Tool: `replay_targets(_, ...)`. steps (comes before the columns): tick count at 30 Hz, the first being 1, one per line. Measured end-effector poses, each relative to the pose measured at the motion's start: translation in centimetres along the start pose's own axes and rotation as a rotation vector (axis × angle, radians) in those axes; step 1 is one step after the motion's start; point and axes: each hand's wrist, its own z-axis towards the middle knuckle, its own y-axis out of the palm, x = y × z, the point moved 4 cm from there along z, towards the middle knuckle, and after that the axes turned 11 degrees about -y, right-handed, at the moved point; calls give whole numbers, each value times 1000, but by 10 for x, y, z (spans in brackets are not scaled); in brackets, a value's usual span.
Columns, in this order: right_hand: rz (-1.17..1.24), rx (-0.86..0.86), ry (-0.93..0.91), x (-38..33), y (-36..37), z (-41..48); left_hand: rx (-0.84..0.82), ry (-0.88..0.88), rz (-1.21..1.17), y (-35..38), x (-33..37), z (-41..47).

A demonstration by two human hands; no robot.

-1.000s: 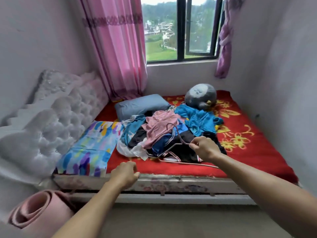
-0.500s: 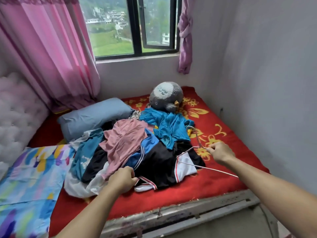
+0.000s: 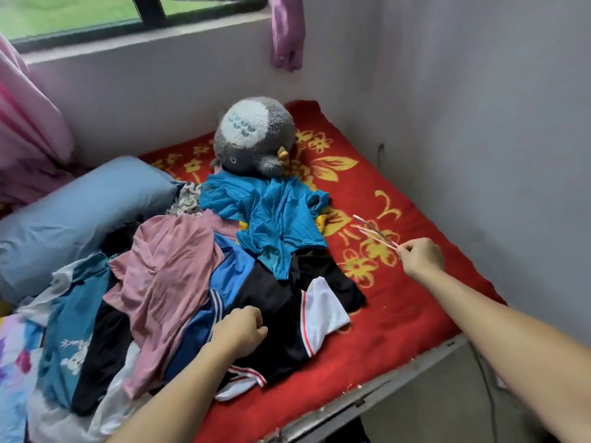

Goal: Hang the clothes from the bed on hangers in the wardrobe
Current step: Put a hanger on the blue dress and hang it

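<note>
A heap of clothes lies on the red flowered bed (image 3: 399,314): a pink top (image 3: 166,276), a bright blue shirt (image 3: 275,225), black shorts with a white panel (image 3: 287,302) and a teal garment (image 3: 76,330) at the left. My right hand (image 3: 420,257) pinches thin pink wire hangers (image 3: 374,233) over the bedspread, right of the heap; only their ends show. My left hand (image 3: 238,329) hovers curled above the black shorts and the blue striped garment, holding nothing that I can see.
A grey plush toy (image 3: 252,135) sits at the back of the bed beside a blue pillow (image 3: 73,215). A grey wall (image 3: 479,123) bounds the bed on the right. The window sill (image 3: 144,36) and pink curtains (image 3: 28,123) lie behind. No wardrobe in view.
The view has closed in on the bed and turned right. My right hand has carried the hangers off the heap to the right. My left hand has moved over the clothes.
</note>
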Motion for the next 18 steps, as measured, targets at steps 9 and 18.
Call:
replay_targets(9,-37,-108,19,47,165,156,-37,-54,99,56,37,160)
replay_targets(18,-300,-383,-74,114,295,137,183,149,202,120,62,299)
